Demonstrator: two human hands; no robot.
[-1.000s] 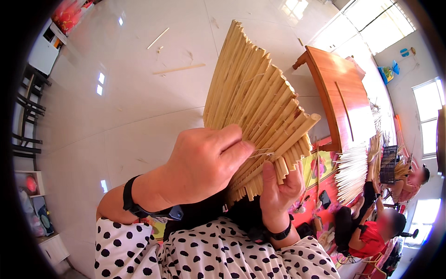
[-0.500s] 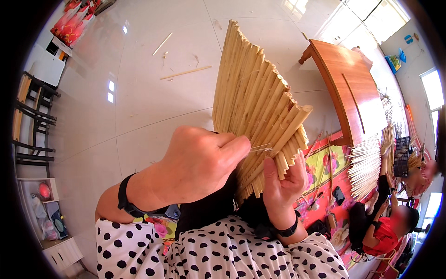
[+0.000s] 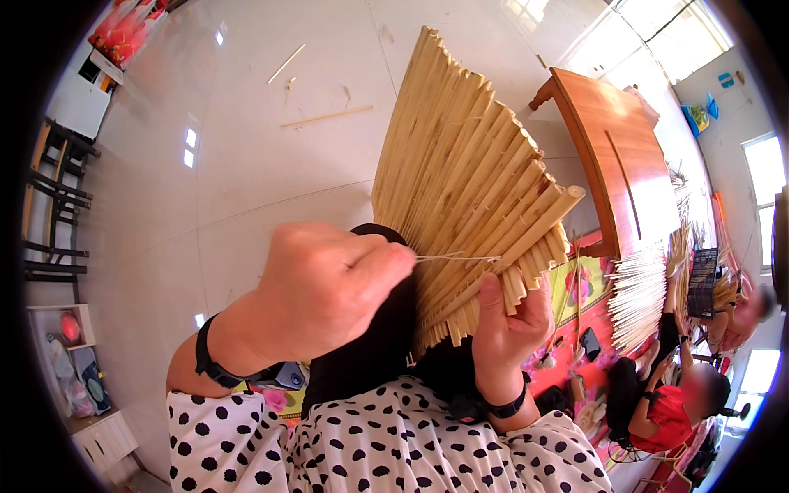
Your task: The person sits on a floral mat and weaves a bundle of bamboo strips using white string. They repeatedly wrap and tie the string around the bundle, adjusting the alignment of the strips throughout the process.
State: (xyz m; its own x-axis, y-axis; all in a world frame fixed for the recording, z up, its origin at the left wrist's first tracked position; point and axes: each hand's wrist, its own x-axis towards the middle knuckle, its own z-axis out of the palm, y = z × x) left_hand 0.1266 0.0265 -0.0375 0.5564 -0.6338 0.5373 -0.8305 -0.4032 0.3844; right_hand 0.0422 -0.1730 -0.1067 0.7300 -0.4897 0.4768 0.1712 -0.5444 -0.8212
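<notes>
A mat of pale reed stalks (image 3: 460, 156), bound side by side, stands tilted over my lap and fans out toward the far side. Its near end is curled over at the right, where the short cut ends show. My left hand (image 3: 325, 275) is closed in a pinch on a thin pale thread (image 3: 452, 258), which runs taut to the stalks at the curled end. Around that end my right hand (image 3: 514, 316) is wrapped, thumb on the front and fingers mostly hidden behind the stalks.
A wooden table (image 3: 608, 148) stands at the right, beside a pile of pale sticks (image 3: 639, 297) on a flowered mat. Another person in a red top (image 3: 670, 411) sits at the lower right. Loose stalks (image 3: 327, 117) lie on the tiled floor; black-framed stools (image 3: 57, 197) stand far left.
My left hand has drawn back to the left, pulling a longer stretch of thread. The reed mat and my right hand have shifted slightly right.
</notes>
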